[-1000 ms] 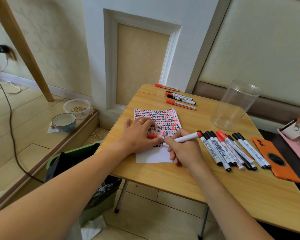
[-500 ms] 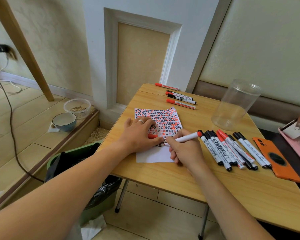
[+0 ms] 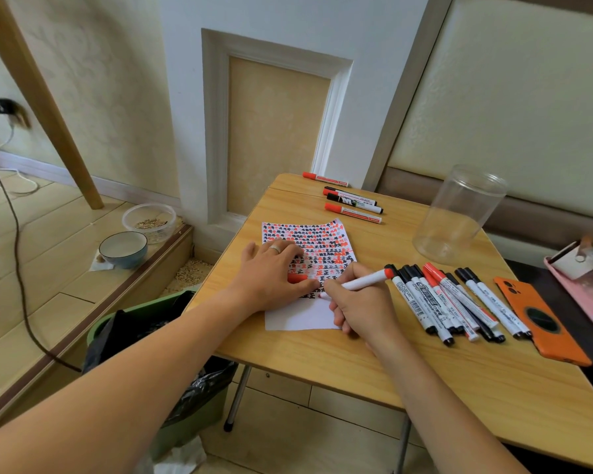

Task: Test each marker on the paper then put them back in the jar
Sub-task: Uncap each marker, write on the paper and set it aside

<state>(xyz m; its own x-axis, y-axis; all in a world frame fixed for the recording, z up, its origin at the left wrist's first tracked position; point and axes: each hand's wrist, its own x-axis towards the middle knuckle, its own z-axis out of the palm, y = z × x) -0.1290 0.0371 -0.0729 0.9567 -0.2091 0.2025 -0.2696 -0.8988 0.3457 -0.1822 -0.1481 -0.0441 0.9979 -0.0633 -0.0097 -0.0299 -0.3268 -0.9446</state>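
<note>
My right hand (image 3: 363,309) grips a white marker with a red end (image 3: 363,283), its tip down on the paper (image 3: 305,316). Rows of red and black marks cover most of the sheet, and only the near strip is white. My left hand (image 3: 271,271) rests on the paper, with a red cap (image 3: 297,278) pinched between thumb and forefinger. Several capped black and red markers (image 3: 452,302) lie in a row right of my right hand. A clear jar (image 3: 456,217) with nothing in it stands behind them. Several more markers (image 3: 353,206) lie at the table's far edge.
An orange phone (image 3: 541,319) lies right of the marker row, with a pink item (image 3: 589,295) beyond it at the table's right side. The small wooden table (image 3: 322,357) has a green bin (image 3: 172,371) under its left side. Two bowls (image 3: 124,248) sit on the floor step.
My right hand has shifted slightly right with the marker tip on the paper's last marked row. My left hand has stayed in place.
</note>
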